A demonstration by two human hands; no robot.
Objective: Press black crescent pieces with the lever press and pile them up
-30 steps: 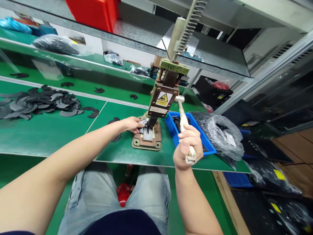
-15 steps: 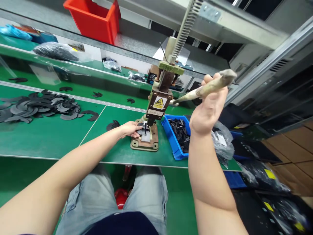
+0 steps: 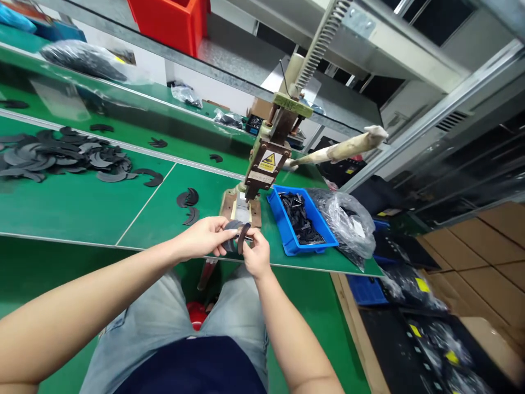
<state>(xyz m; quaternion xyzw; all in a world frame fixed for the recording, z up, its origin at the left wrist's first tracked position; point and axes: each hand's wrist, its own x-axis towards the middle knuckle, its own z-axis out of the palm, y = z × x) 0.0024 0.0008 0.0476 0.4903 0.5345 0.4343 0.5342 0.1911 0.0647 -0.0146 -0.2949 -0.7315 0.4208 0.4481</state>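
Just in front of the hand press (image 3: 262, 167), both hands meet over its base (image 3: 255, 212). My left hand (image 3: 211, 236) pinches a dark curved piece (image 3: 232, 232). Fingers of my right hand (image 3: 256, 253) are closed on a narrow black curved strip (image 3: 243, 236) that stands against that piece. The press lever (image 3: 338, 150) sticks out to the right with no hand on it. A few dark curved pieces (image 3: 187, 197) lie on the green table left of the press.
A blue bin (image 3: 301, 221) of small black parts stands right of the press, beside a clear plastic bag (image 3: 348, 219). Many dark crescent pieces (image 3: 61, 156) are heaped at the left. A red bin (image 3: 172, 22) sits on the shelf above.
My right hand has let go of the lever and come down to the black strip. My left hand has drawn the curved piece off the press base towards me. The view has shifted slightly.
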